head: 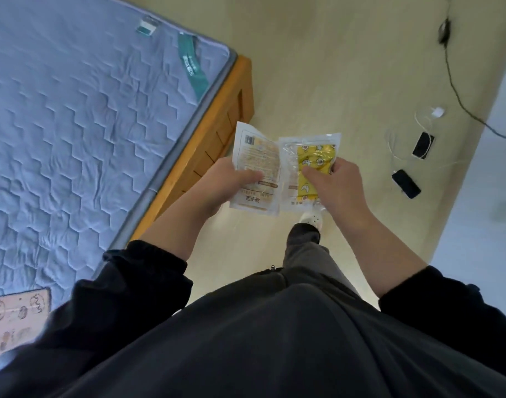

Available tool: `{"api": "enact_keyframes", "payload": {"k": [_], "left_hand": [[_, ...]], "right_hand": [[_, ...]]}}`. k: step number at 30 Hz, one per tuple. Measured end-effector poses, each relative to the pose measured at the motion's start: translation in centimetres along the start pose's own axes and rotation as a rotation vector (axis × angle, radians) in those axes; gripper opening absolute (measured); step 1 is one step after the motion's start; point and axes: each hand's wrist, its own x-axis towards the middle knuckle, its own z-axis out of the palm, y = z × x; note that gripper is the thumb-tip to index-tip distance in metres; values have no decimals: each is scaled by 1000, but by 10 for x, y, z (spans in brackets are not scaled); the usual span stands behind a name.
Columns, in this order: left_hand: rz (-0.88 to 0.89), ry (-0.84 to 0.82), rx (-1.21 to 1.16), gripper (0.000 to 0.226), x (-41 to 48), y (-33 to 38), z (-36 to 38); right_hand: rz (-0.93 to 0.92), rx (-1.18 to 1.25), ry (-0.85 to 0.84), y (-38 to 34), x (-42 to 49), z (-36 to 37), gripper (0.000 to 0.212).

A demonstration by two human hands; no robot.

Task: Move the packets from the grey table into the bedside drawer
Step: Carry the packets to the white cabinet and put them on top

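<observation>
Beside the bed, left hand and right hand grip packets, long axes forward.

Packets were glossy plastic film; mattress quilted matt cloth; bed frame smooth varnished wood; floor smooth.

Cream packet and clear packet (yellow patterned contents) overlap side by side, aloft.

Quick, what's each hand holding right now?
Left hand: grips the white packet.
Right hand: grips the yellow packet.
</observation>
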Motion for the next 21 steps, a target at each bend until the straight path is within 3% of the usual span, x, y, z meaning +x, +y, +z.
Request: {"api": "enact_keyframes", "payload": {"k": [3,9,16,21], "left_hand": [[-19,70,-74,29,50,53,11],[-20,199,-256,16,132,141,7],[-2,390,-467,13,254,204,-49],[-17,467,-597,13,350,247,-114]], "right_hand": [[-42,-58,-80,-47,78,-28,16],[-104,-103,-192,-134,203,-47,20],[-217,-231,-349,-224,346,9,25],[-299,-375,-452,-315,458,72,18]]}}
